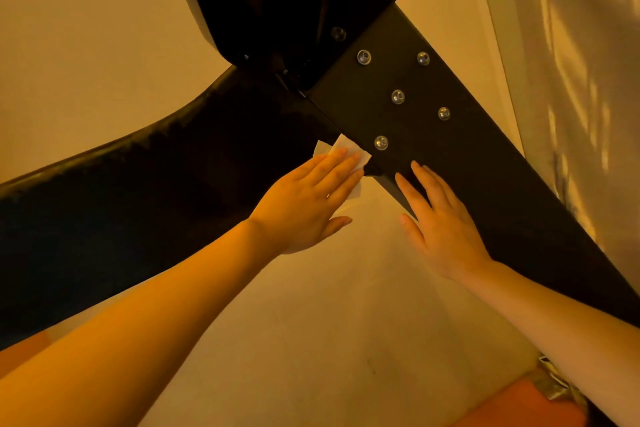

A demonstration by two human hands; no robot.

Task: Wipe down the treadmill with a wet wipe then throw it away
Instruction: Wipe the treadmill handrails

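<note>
Wiping is under way on the treadmill [194, 177], judging from the scene: its black frame fills the view, a broad curved arm sweeping from the near left up to a central joint, and a flat black upright [460, 156] running from that joint down to the near right. Pale floor or wall shows behind; I cannot tell which. The upright carries a cluster of round silver bolts [397, 96], the nearest one just beside the wipe. Left hand [308, 204] lies flat on the curved arm near the joint, fingers straight and close together, thumb out to the side, pressing the wet wipe [349, 152] against the surface. White corners of the wipe stick out past the fingertips and a flap hangs off the lower edge of the arm. Right hand [440, 222] rests open on the upright's near edge, fingers straight and slightly spread, holding nothing. Risks, as judged from here: the wipe is pinned only by flat pressure, not gripped, so a fast stroke or a lift of the palm could let it slide out and drop. The hanging flap could catch on the sharp corner at the joint or snag on a bolt head and tear. Wet film on the smooth black paint may let the bracing right hand slip. Bolt recesses are likely to be skipped by a flat pass.
</note>
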